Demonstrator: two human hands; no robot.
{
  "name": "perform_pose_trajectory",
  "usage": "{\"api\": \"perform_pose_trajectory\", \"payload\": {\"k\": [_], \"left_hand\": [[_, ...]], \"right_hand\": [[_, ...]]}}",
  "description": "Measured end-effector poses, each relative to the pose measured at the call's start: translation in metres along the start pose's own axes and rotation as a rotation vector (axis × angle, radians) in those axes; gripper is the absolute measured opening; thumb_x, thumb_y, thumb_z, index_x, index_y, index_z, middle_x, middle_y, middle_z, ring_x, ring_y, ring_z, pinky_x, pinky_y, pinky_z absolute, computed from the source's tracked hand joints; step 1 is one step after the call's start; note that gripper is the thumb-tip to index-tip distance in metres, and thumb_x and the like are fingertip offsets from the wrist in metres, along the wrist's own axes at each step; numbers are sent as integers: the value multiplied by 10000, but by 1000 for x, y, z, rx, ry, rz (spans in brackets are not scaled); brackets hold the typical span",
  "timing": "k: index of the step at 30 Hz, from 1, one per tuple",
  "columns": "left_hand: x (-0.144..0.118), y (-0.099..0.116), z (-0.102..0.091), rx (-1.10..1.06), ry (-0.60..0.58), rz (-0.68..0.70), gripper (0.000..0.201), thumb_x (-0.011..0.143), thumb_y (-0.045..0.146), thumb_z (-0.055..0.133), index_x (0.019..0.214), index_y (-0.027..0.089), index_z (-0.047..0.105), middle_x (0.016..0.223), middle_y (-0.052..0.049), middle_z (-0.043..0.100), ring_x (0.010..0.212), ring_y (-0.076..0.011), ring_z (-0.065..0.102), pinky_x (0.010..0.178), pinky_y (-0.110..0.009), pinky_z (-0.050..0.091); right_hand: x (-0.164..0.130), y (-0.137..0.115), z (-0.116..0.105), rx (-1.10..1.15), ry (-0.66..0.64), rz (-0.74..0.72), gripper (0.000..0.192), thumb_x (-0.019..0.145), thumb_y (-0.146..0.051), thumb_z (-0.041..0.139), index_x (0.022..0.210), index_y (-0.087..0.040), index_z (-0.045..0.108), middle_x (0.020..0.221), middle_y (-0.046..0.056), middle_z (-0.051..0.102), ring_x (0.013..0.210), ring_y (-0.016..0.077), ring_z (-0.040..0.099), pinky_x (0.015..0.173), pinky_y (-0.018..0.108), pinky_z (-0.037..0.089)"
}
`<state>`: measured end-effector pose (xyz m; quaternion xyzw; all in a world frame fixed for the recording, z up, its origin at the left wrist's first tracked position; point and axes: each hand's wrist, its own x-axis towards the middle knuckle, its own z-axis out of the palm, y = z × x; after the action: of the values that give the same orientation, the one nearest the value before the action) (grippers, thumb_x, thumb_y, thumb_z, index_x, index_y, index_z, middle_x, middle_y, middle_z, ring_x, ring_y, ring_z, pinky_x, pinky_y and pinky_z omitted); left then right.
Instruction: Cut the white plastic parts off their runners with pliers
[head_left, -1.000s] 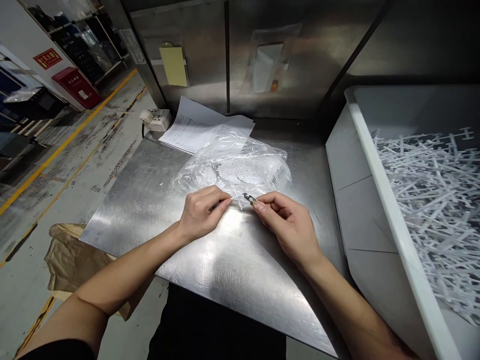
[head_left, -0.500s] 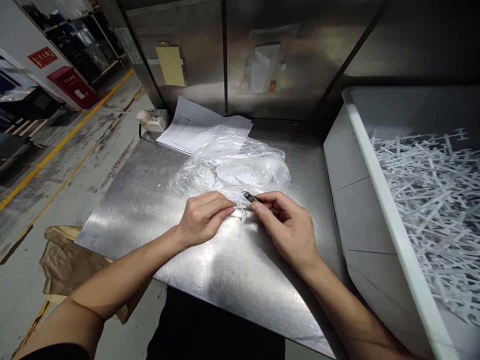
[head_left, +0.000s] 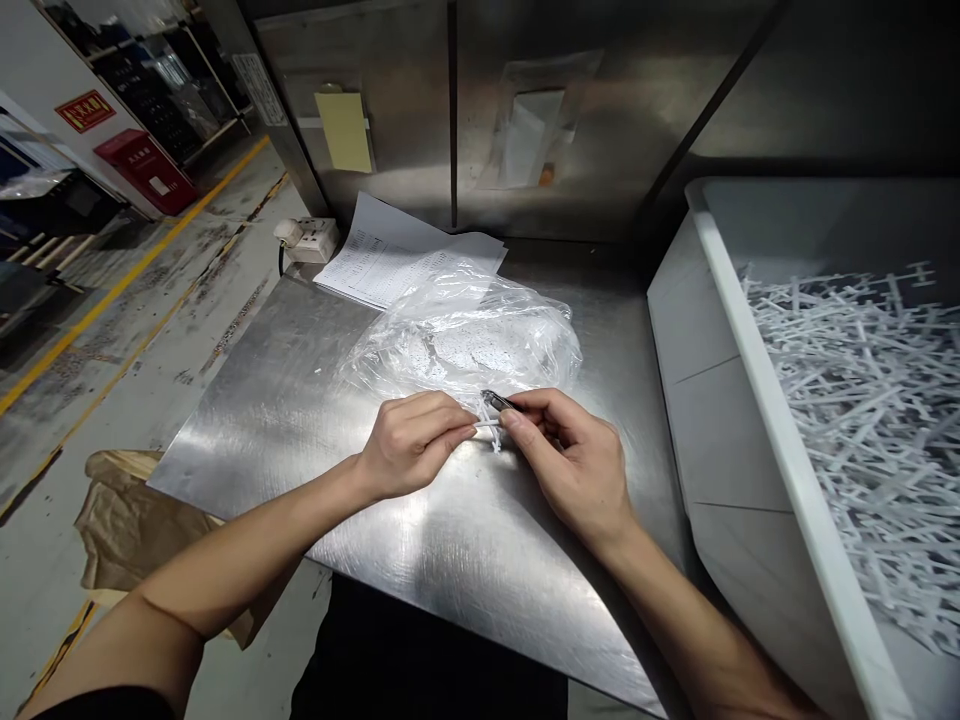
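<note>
Between thumb and fingers, my left hand (head_left: 416, 440) pinches a small white branched plastic piece (head_left: 490, 424) just above the metal table. My right hand (head_left: 574, 460) is closed around small dark nippers (head_left: 498, 401), whose tip points left over the piece. The right thumb tip is close to the piece's right end; whether it touches cannot be made out. A clear plastic bag (head_left: 499, 335) filled with tiny pale bits lies just behind both hands.
At the right stands a large white bin (head_left: 757, 400) full of white branched plastic pieces (head_left: 877, 400). Printed papers (head_left: 375, 255) lie behind the bag, next to a power socket (head_left: 307, 240). Brown paper (head_left: 135, 530) is below the table's left edge.
My left hand has shifted slightly right and down with the white piece. The nippers' tip has moved a little left and lower, and the piece has turned somewhat.
</note>
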<state>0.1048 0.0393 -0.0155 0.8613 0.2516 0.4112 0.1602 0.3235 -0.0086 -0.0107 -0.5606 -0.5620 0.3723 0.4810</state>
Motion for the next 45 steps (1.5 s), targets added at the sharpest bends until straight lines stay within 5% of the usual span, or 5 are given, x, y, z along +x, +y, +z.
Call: {"api": "perform_pose_trajectory", "payload": {"k": [11, 29, 45], "left_hand": [[-1, 2, 3, 35, -51, -50, 110, 1075, 212, 684, 1009, 181, 766, 860, -48, 801, 751, -159, 754, 688, -290, 588], [-1, -1, 2, 50, -29, -46, 125, 1070, 185, 674, 975, 164, 751, 820, -40, 764, 707, -151, 705, 657, -277, 546], [-4, -4, 3, 92, -45, -9, 101, 1073, 179, 681, 1002, 165, 752, 874, -49, 806, 762, -168, 758, 685, -293, 572]], "right_hand": [[1, 10, 3, 76, -36, 101, 282, 974, -453, 734, 844, -203, 730, 721, 6, 657, 657, 154, 537, 613, 296, 419], [-2, -3, -2, 17, -56, -84, 148, 983, -361, 748, 959, -216, 770, 708, -17, 640, 618, 132, 562, 554, 248, 458], [-2, -3, -1, 36, -74, -55, 186, 989, -381, 735, 921, -209, 757, 704, -9, 666, 613, 134, 563, 562, 261, 440]]}}
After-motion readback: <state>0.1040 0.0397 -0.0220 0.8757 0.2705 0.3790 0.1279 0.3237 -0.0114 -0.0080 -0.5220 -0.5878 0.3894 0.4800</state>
